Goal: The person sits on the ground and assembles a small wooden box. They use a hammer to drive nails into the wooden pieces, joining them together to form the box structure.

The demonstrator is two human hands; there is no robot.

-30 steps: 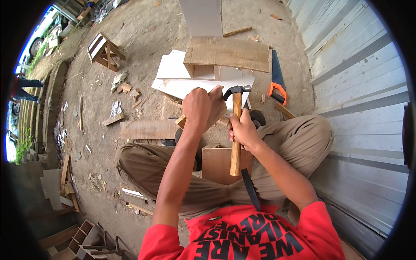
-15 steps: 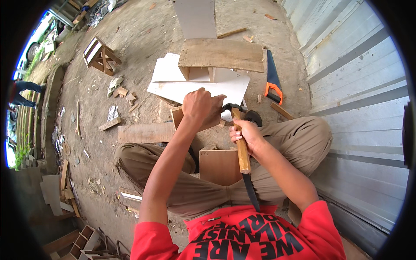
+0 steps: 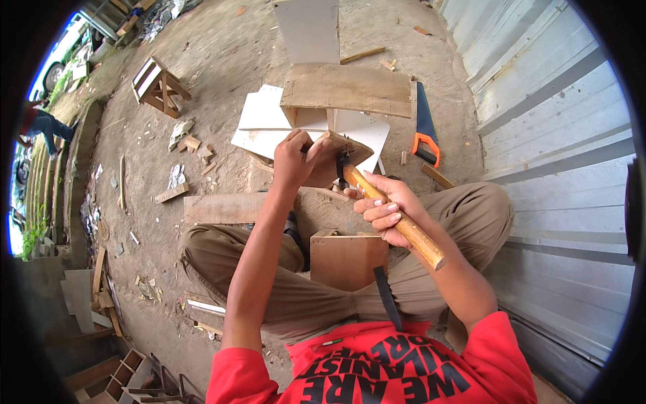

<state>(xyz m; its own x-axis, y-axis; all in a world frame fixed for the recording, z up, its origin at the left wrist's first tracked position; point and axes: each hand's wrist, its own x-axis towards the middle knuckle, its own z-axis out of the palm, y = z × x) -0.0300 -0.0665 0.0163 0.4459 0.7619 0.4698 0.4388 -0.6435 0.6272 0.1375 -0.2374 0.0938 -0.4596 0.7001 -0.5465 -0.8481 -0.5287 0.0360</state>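
My left hand [image 3: 293, 158] is closed on the left edge of a brown wooden board [image 3: 323, 165], tilted up in front of me. Its lower part is partly hidden. My right hand [image 3: 390, 205] wraps round the wooden handle of a hammer [image 3: 410, 236]. The dark hammer head [image 3: 343, 165] rests against the board's face, near thin dark bits at its upper edge that may be nails. Between my legs stands a small wooden box [image 3: 346, 259], with a dark flat strip [image 3: 386, 296] at its near right corner.
Ahead, a wooden box piece [image 3: 350, 87] lies on white panels [image 3: 266, 111]. An orange-handled saw [image 3: 425, 128] lies right of it, towards the corrugated metal wall [image 3: 552, 121]. A small stool [image 3: 158, 87], a plank [image 3: 222, 207] and wood scraps lie leftward. Another person [image 3: 44, 128] is at far left.
The board has tilted up into view. The hammer has swung so its handle slants down to the right, with its head now against the board. The person at far left has shifted.
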